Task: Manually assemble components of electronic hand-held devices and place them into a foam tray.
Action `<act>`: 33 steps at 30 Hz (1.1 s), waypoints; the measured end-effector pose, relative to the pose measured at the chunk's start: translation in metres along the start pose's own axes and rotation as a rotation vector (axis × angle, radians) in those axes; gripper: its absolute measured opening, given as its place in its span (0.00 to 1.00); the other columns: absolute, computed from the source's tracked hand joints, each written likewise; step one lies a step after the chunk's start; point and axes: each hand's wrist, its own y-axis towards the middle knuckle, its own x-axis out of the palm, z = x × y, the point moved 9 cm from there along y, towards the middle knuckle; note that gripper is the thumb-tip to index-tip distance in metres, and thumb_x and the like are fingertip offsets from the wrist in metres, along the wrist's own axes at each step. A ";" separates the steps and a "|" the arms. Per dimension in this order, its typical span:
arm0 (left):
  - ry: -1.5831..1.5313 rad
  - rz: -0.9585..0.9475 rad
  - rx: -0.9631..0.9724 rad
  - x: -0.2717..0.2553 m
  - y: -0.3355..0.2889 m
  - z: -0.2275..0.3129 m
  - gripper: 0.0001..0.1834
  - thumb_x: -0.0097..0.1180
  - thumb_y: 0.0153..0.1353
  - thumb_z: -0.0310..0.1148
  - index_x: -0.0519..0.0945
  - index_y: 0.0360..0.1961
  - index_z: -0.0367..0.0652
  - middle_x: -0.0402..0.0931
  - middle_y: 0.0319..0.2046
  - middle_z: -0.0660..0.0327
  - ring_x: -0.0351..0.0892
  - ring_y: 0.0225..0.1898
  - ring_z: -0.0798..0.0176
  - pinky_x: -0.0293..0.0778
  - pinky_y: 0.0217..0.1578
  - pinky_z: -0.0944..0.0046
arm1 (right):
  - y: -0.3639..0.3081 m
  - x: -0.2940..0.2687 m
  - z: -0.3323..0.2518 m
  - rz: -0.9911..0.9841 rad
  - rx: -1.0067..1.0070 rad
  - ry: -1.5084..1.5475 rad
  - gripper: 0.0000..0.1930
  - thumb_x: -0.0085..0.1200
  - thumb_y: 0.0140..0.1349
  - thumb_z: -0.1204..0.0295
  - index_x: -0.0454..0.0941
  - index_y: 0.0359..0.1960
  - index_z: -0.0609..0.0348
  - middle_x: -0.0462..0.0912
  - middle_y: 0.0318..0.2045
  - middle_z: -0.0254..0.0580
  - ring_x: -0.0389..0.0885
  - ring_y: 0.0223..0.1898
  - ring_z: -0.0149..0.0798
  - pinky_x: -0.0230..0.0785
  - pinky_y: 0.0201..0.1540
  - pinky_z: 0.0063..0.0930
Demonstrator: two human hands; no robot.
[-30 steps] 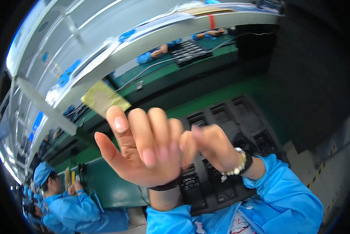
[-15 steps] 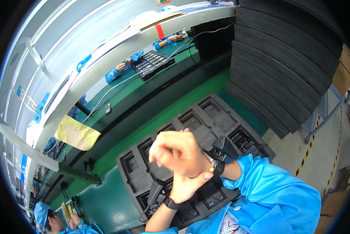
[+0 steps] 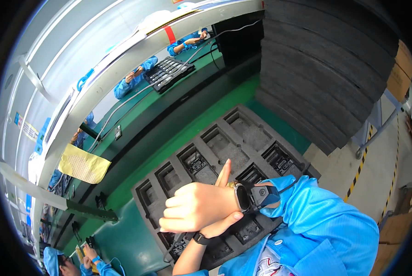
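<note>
Left hand [image 3: 215, 227]: clasped from beneath around the right wrist [image 3: 228, 202], thumb on the 6 o'clock side, one finger projecting on the 12 o'clock side. Right hand [image 3: 187, 207]: back of the hand toward my view, fingers loosely bent and pointing to 9 o'clock; with the palm hidden, I cannot tell whether it holds anything. Smartwatch [image 3: 243, 198]: strapped on the right wrist, at 5 o'clock from view centre, dark face exposed, just beside the left thumb. I locate a black wrist module [image 3: 264, 195] at its 3 o'clock side. Both hands are above a grey foam tray [image 3: 233, 158]; some compartments contain black parts. From view centre, I register stacked black foam sheets [image 3: 325, 69] at 2 o'clock and a yellow sheet [image 3: 84, 163] at 9 o'clock.
</note>
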 end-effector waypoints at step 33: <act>-0.510 -0.019 1.312 0.038 -0.156 0.147 0.11 0.55 0.63 0.26 0.76 0.45 0.31 0.78 0.37 0.47 0.81 0.33 0.48 0.83 0.35 0.55 | -0.165 0.059 0.143 -0.438 0.721 -0.401 0.27 0.61 0.47 0.73 0.73 0.52 0.67 0.71 0.42 0.44 0.73 0.45 0.44 0.74 0.43 0.33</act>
